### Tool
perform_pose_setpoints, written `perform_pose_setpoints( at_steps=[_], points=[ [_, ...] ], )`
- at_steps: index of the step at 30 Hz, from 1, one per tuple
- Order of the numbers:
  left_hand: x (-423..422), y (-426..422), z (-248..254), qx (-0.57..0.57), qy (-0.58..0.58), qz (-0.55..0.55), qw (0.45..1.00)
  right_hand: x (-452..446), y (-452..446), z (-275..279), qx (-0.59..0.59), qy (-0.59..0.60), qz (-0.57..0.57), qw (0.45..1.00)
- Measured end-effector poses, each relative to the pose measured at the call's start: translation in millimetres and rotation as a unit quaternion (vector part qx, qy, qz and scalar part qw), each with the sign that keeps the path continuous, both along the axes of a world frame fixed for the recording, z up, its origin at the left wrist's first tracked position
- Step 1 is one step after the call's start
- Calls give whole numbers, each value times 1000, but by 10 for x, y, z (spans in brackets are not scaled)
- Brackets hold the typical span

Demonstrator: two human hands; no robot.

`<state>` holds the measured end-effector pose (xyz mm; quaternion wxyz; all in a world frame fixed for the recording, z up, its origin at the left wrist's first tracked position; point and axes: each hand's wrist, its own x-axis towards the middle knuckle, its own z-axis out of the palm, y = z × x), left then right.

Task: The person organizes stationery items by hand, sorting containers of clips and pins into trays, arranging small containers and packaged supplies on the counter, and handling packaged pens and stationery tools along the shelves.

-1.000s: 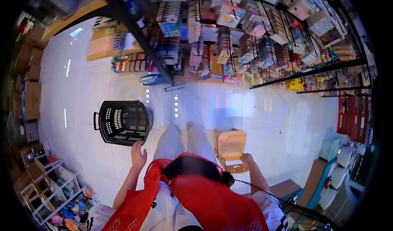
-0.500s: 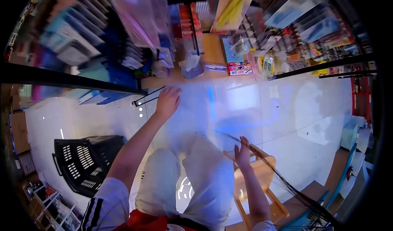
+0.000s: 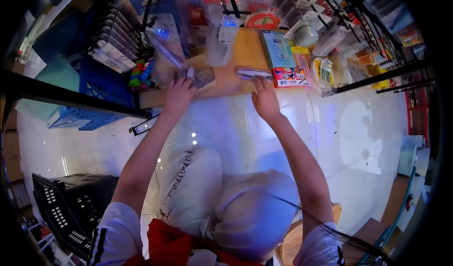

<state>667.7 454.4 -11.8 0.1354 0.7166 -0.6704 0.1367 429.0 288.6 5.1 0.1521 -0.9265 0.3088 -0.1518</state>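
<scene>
My left hand (image 3: pixel 180 95) reaches to the front edge of a low wooden shelf (image 3: pixel 226 83), fingers stretched forward over a clear plastic packet (image 3: pixel 204 77) with something grey in it. What lies under those fingertips is partly hidden. My right hand (image 3: pixel 266 101) is at the same edge, its thumb apart from the fingers. Its fingertips touch the near side of a clear pack of what look like pens (image 3: pixel 254 73). Just right of that pack lies a colourful box (image 3: pixel 289 77), and behind it a teal package (image 3: pixel 277 49).
Hanging packages (image 3: pixel 113 54) crowd the left, beside a blue perforated basket (image 3: pixel 99 87). Black metal bars (image 3: pixel 377 81) stick out on both sides. A black crate (image 3: pixel 75 209) stands at lower left, and a wooden stool (image 3: pixel 295 240) is partly hidden by my right arm.
Both hands have moved forward from above the floor to the shelf, the right one farther. My body is closer to the shelf, and the crate has shifted toward lower left in view.
</scene>
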Motion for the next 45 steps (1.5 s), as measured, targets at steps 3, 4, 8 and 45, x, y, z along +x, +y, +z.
perform_pose_setpoints(
  at_steps=[3,4,8,45],
  points=[
    [36,129,82,39,-1,-9,999,242,-306,-102,-116,76,-14,990],
    [40,151,77,28,7,-7,1000,303,-415,-205,-136,93,-15,986],
    [-67,263,186,-35,65,3,997,337,-657,-501,-148,223,-12,963],
    [-821,128,1253,-7,57,-164,985,156,429,955,405,113,189,887]
  ],
)
